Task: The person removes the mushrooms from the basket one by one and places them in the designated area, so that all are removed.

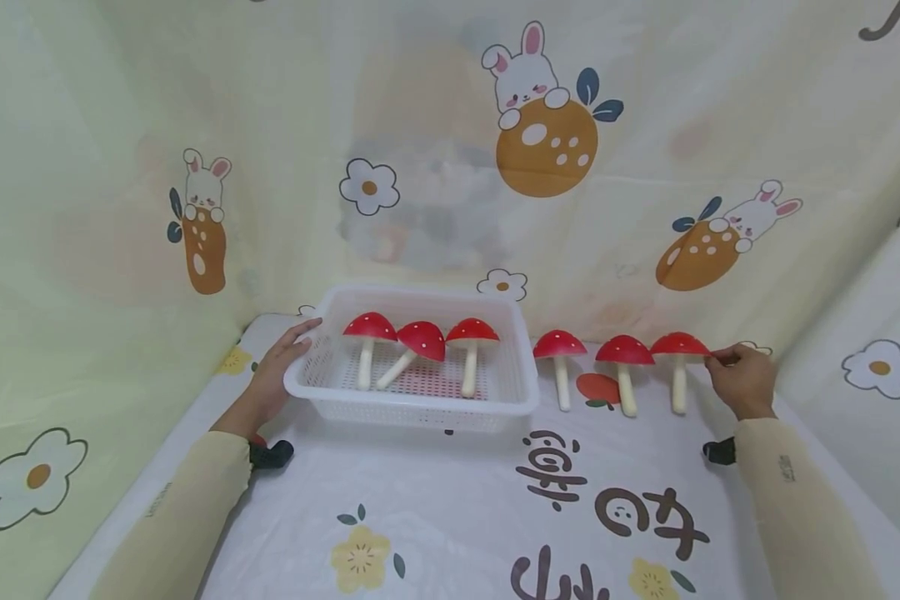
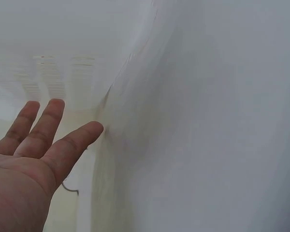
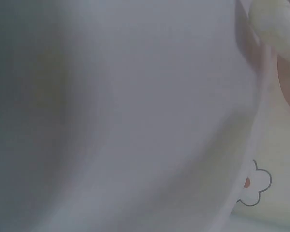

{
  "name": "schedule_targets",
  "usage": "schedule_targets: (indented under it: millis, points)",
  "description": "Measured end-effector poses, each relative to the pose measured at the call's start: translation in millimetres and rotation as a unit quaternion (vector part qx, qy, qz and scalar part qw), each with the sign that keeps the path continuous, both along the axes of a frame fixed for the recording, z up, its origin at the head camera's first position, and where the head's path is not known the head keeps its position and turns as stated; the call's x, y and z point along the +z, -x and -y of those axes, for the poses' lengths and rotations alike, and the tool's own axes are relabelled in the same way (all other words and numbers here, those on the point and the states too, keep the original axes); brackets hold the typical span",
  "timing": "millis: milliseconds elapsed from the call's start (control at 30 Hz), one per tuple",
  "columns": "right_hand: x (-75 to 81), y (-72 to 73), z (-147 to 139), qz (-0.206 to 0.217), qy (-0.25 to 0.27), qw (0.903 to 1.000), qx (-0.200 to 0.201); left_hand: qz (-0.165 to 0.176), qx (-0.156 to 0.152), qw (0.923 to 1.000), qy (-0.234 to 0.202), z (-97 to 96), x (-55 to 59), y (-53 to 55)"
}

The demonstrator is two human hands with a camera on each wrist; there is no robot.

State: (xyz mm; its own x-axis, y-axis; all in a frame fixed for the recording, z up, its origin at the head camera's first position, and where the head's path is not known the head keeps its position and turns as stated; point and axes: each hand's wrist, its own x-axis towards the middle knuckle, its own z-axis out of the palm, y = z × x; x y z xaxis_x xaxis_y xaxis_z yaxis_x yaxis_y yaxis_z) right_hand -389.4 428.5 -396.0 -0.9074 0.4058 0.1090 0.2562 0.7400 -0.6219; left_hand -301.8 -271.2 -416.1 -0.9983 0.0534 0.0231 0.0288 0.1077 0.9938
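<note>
White basket (image 1: 412,405): three red-capped mushrooms (image 1: 423,338) inside.
Left hand (image 1: 273,375): your fingers extended, at the basket's left side.
Right hand (image 1: 746,379): you pinch the rightmost mushroom's (image 1: 679,367) cap edge.
Cloth (image 1: 487,517): that mushroom, beside two others (image 1: 625,350).

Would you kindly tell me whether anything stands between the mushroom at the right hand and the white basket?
Yes: two other mushrooms lie between that mushroom and the basket, whose right rim rises beyond them.

We're seeing the left hand (image 2: 26,176), fingers (image 2: 70,147) spread near a white slotted basket (image 2: 58,72), pale fabric (image 2: 208,121) filling the right side!
</note>
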Motion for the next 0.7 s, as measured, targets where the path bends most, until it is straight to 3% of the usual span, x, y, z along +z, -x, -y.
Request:
schedule_targets:
  millis: [500, 700]
  points:
    - [-11.4, -3.8, -12.7, -0.001, -0.015, 0.9988, -0.046, -0.001, -0.006, 1.0000, -0.005, -0.5, 1.8, 0.2]
    - [-11.2, -1.4, -15.6, 0.015, -0.008, 0.9994, -0.030, -0.004, 0.000, 1.0000, 0.000, 0.4, 2.0, -1.1]
